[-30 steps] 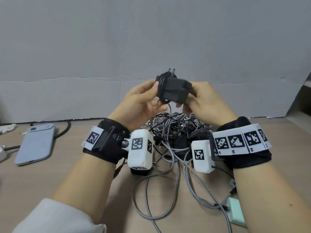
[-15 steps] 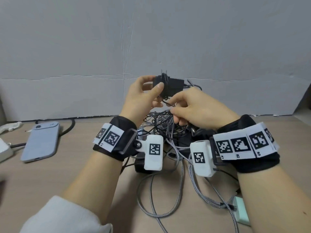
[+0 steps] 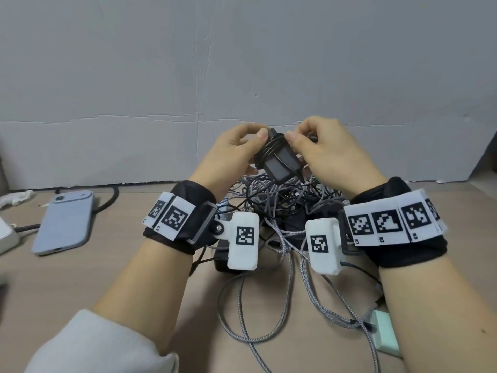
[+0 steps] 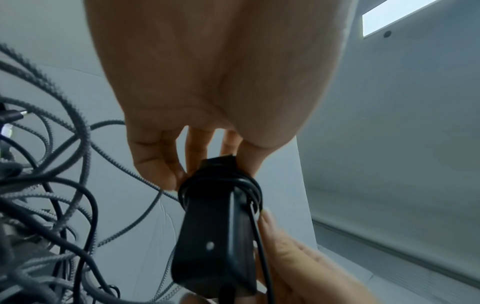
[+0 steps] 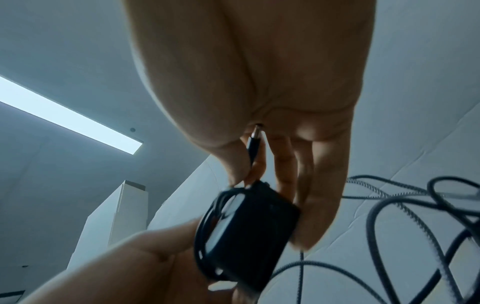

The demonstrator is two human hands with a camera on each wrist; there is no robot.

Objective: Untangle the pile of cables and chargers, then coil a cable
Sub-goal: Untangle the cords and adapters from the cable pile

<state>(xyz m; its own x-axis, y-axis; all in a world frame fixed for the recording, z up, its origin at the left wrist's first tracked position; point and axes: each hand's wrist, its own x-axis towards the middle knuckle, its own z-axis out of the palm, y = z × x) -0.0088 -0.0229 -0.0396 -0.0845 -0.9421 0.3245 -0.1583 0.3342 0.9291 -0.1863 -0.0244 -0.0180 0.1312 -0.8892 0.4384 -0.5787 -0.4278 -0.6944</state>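
A black charger block [image 3: 279, 164] [image 4: 215, 242] [image 5: 249, 230] with its thin black cord wound round one end is held up above the pile of cables [image 3: 279, 200]. My left hand [image 3: 236, 152] grips the wound end between thumb and fingers. My right hand [image 3: 320, 149] pinches the cord near its barrel plug [image 5: 254, 142] and steadies the block's other side. Grey braided and black cables [image 4: 64, 164] hang tangled below, partly hidden by my wrists.
A light blue phone [image 3: 64, 222] lies on the wooden table [image 3: 67, 286] at the left, with a white box [image 3: 6, 235] at the far left edge. A pale green charger [image 3: 384, 335] sits at the lower right. A grey wall [image 3: 242, 63] stands close behind.
The black charger has come down and turned, its flat face now pointing toward me. My right hand has risen onto the cord at the top of the block; the left still grips it.
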